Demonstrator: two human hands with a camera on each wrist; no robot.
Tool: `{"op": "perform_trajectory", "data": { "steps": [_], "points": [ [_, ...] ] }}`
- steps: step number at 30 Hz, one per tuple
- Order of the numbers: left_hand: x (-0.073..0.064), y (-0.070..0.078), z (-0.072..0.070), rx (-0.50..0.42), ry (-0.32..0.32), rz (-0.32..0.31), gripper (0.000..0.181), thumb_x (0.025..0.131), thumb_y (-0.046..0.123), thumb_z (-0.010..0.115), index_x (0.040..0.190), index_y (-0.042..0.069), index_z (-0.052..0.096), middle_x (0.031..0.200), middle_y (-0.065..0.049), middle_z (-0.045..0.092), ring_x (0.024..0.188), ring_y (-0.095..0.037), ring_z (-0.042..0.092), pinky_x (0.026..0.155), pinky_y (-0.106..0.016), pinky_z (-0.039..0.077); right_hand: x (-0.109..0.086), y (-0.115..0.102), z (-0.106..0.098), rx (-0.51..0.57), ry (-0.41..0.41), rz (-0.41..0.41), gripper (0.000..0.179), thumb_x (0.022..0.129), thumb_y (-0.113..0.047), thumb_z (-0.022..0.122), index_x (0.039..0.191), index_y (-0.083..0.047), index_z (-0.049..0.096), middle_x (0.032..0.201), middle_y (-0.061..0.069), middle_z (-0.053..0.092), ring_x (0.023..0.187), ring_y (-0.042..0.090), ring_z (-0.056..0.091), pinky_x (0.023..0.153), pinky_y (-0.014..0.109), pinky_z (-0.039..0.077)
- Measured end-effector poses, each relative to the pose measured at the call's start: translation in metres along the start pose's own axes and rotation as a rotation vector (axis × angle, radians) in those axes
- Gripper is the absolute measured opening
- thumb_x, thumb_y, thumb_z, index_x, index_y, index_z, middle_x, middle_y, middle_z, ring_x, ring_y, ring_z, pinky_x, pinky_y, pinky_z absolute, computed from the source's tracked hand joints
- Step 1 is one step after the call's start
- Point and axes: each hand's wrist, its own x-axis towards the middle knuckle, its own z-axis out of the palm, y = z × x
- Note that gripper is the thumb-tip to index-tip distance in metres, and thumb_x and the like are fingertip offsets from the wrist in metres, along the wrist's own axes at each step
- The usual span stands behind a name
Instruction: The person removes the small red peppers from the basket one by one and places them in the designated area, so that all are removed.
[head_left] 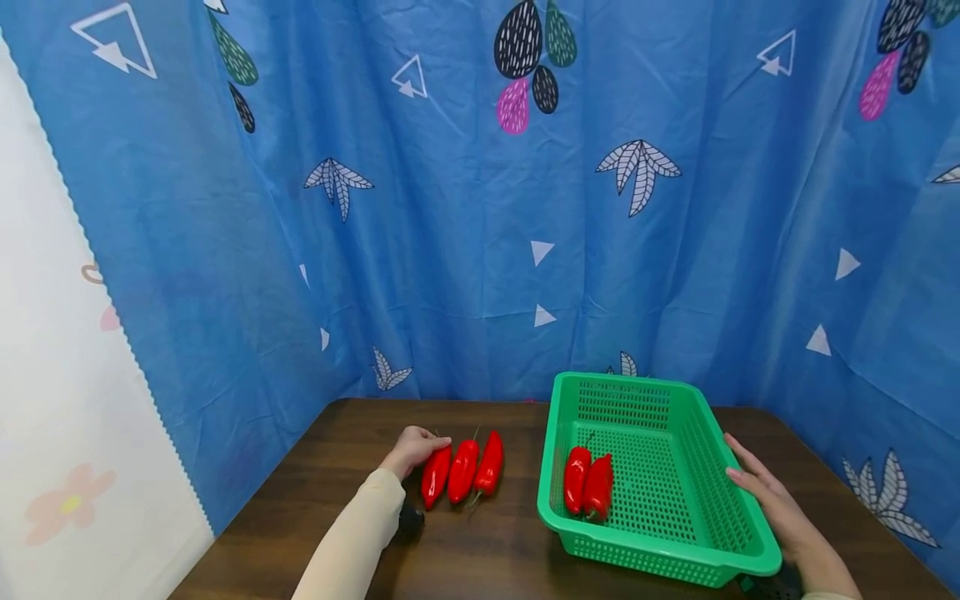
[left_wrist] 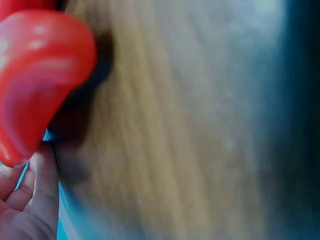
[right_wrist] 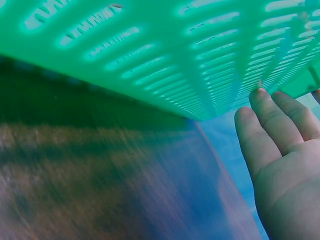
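Note:
Three glossy red chili peppers lie side by side on the table, left of the basket. My left hand [head_left: 417,447] pinches the far, upper end of the leftmost chili pepper [head_left: 436,477]; in the left wrist view that pepper [left_wrist: 45,65] looms large above the fingers [left_wrist: 44,175]. Just right of it are the middle chili pepper [head_left: 463,472] and the right chili pepper [head_left: 490,463]. My right hand [head_left: 772,500] rests at the right rim of the green plastic basket [head_left: 622,537], its fingers [right_wrist: 272,120] extended along the outer wall.
Inside the basket, two more red peppers [head_left: 587,483] lie together at the left side. The dark wooden table [head_left: 495,558] runs back to a blue patterned curtain [head_left: 465,250]. At the left hangs a white cloth [head_left: 67,375] with flowers.

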Motion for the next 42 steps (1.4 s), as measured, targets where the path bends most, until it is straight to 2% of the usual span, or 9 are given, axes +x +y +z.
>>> {"op": "perform_trajectory", "data": {
  "steps": [3,15,17,19,22,24,31,36,42],
  "points": [
    [-0.002,0.001,-0.001,-0.007,-0.011,-0.007,0.029,0.09,0.026,0.074,0.069,0.008,0.066,0.058,0.002,0.048,0.057,-0.013,0.046,0.055,-0.022,0.041,0.0,0.0,0.001,0.012,0.001,0.005,0.066,0.11,-0.03,0.033,0.16,-0.029,-0.009,0.162,0.002,-0.031,0.142,0.055,-0.026,0.103,0.077,0.008],
    [-0.008,0.0,-0.01,0.001,-0.004,-0.04,0.041,0.091,0.039,0.072,0.063,0.014,0.054,0.055,0.002,0.044,0.051,-0.013,0.041,0.052,-0.023,0.039,-0.001,0.002,-0.001,0.02,-0.02,-0.002,0.064,0.111,-0.031,0.03,0.16,-0.034,-0.01,0.159,-0.022,-0.021,0.143,0.056,-0.022,0.104,0.074,0.014],
    [-0.005,-0.001,-0.012,-0.014,-0.003,-0.043,0.042,0.09,0.04,0.072,0.063,0.015,0.052,0.054,0.002,0.043,0.05,-0.013,0.039,0.052,-0.023,0.04,-0.001,0.003,-0.001,-0.014,-0.017,0.0,0.062,0.111,-0.032,0.029,0.159,-0.034,-0.01,0.157,-0.025,-0.014,0.155,0.037,0.0,0.108,0.065,0.025],
    [-0.004,0.0,-0.016,-0.011,-0.008,-0.052,0.043,0.089,0.042,0.073,0.065,0.014,0.052,0.056,0.001,0.044,0.053,-0.014,0.041,0.054,-0.024,0.043,-0.001,0.002,-0.002,-0.027,-0.017,-0.003,0.062,0.111,-0.032,0.028,0.16,-0.033,-0.011,0.154,-0.027,-0.011,0.155,0.035,0.002,0.106,0.063,0.031],
    [-0.005,0.004,-0.019,0.024,-0.008,-0.064,0.042,0.089,0.044,0.072,0.068,0.014,0.053,0.059,0.0,0.046,0.058,-0.015,0.044,0.057,-0.025,0.045,-0.001,0.002,-0.002,-0.027,-0.012,-0.013,0.062,0.111,-0.031,0.027,0.16,-0.033,-0.01,0.148,-0.032,-0.004,0.155,0.035,0.001,0.106,0.065,0.03],
    [-0.006,0.008,-0.021,0.077,0.007,-0.055,0.043,0.089,0.045,0.071,0.067,0.013,0.053,0.059,0.0,0.046,0.059,-0.015,0.045,0.055,-0.025,0.043,-0.001,0.002,-0.002,0.006,-0.014,-0.026,0.062,0.111,-0.03,0.029,0.16,-0.033,-0.01,0.145,-0.035,-0.002,0.145,0.053,-0.022,0.102,0.076,0.017],
    [-0.01,0.03,-0.02,0.242,0.067,0.067,0.044,0.086,0.046,0.073,0.083,0.003,0.065,0.069,-0.004,0.053,0.064,-0.017,0.047,0.054,-0.026,0.04,-0.001,0.002,0.0,0.024,-0.004,-0.034,0.062,0.111,-0.029,0.029,0.159,-0.036,-0.009,0.142,-0.037,0.001,0.144,0.052,-0.024,0.102,0.078,0.012],
    [-0.016,0.059,-0.009,0.238,0.11,0.153,0.044,0.085,0.045,0.075,0.095,0.003,0.068,0.085,-0.008,0.065,0.072,-0.02,0.054,0.06,-0.028,0.048,-0.001,0.002,0.0,0.024,-0.005,-0.033,0.062,0.111,-0.029,0.029,0.16,-0.035,-0.009,0.144,-0.036,-0.002,0.144,0.052,-0.025,0.102,0.078,0.011],
    [-0.033,0.103,0.011,0.239,0.028,0.301,0.036,0.087,0.042,0.075,0.089,0.007,0.069,0.084,-0.006,0.068,0.074,-0.019,0.057,0.062,-0.029,0.05,-0.001,0.002,-0.001,-0.012,-0.013,-0.008,0.062,0.111,-0.031,0.028,0.16,-0.032,-0.011,0.156,-0.022,-0.017,0.143,0.06,-0.014,0.103,0.074,0.024]
  ]
}}
